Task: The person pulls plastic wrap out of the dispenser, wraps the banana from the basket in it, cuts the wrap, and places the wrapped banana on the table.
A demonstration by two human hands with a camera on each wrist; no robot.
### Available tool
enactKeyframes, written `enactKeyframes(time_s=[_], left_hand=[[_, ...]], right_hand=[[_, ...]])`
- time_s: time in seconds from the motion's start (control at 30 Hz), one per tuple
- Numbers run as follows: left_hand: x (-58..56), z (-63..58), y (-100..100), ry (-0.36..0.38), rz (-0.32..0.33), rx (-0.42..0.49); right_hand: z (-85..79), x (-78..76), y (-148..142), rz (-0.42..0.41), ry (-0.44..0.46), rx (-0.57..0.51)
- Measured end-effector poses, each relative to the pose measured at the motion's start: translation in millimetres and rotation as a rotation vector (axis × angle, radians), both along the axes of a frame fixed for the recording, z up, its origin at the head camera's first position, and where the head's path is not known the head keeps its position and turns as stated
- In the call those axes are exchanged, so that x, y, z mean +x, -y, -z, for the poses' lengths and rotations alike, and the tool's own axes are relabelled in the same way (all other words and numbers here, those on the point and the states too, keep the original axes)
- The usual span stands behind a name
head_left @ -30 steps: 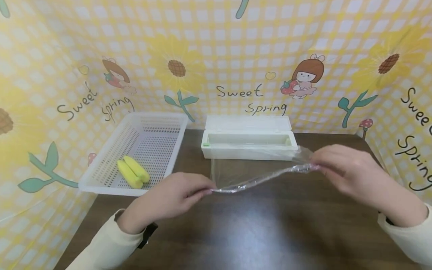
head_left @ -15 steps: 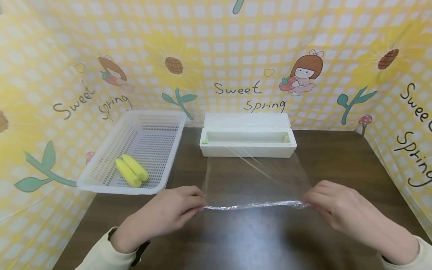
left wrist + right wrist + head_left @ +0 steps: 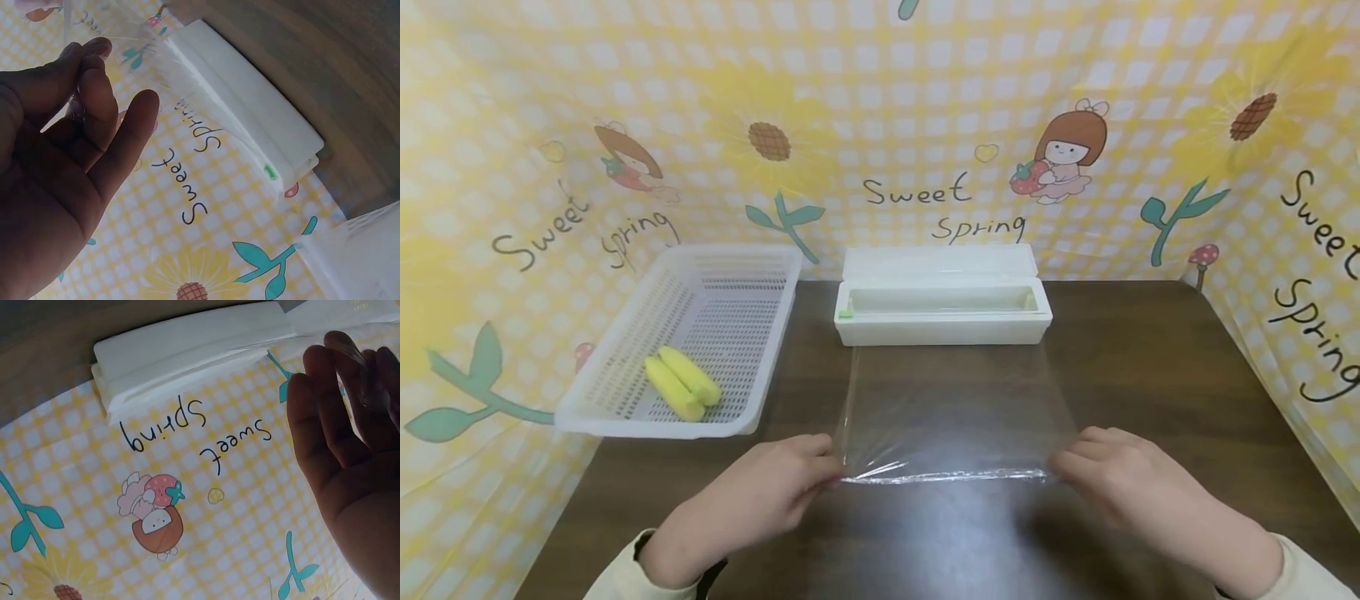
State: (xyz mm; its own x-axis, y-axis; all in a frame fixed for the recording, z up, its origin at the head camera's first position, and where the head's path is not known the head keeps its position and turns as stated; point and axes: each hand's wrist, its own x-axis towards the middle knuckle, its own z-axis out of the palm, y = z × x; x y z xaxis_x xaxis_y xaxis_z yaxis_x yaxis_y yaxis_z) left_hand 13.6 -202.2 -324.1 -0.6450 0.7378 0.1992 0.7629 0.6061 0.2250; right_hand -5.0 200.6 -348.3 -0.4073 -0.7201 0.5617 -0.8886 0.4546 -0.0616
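Clear film: pinched by the left hand at one near corner, by the right hand at the other.
Shiny edge: stretched side to side between both (neither is nearer).
White box: set straight ahead of the hands, reached by the film.
Box inside: hard to make out; the right hand is partly cut off in its wrist view.

two hands, one film sheet, one box, one basket, two yellow pieces, one table
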Motion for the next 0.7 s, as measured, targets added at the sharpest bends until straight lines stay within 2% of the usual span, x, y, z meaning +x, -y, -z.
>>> enactKeyframes(time_s=[0.23,0.4,0.53,0.7], left_hand=[[-1.4,7.8,-0.8,0.021,-0.001,0.000],[-2.1,11.7,0.2,0.043,-0.008,0.011],[-4.8,16.1,-1.1,0.019,-0.017,-0.002],[-11.5,23.6,-4.7,-0.009,-0.050,-0.060]], right_hand=[[7.2,0.1,4.6,-0.047,-0.037,0.001],[10.4,1.3,5.4,-0.031,-0.024,0.001],[16.2,-0.4,5.1,-0.020,-0.024,-0.003],[27.4,-8.1,6.2,0.011,-0.001,0.027]])
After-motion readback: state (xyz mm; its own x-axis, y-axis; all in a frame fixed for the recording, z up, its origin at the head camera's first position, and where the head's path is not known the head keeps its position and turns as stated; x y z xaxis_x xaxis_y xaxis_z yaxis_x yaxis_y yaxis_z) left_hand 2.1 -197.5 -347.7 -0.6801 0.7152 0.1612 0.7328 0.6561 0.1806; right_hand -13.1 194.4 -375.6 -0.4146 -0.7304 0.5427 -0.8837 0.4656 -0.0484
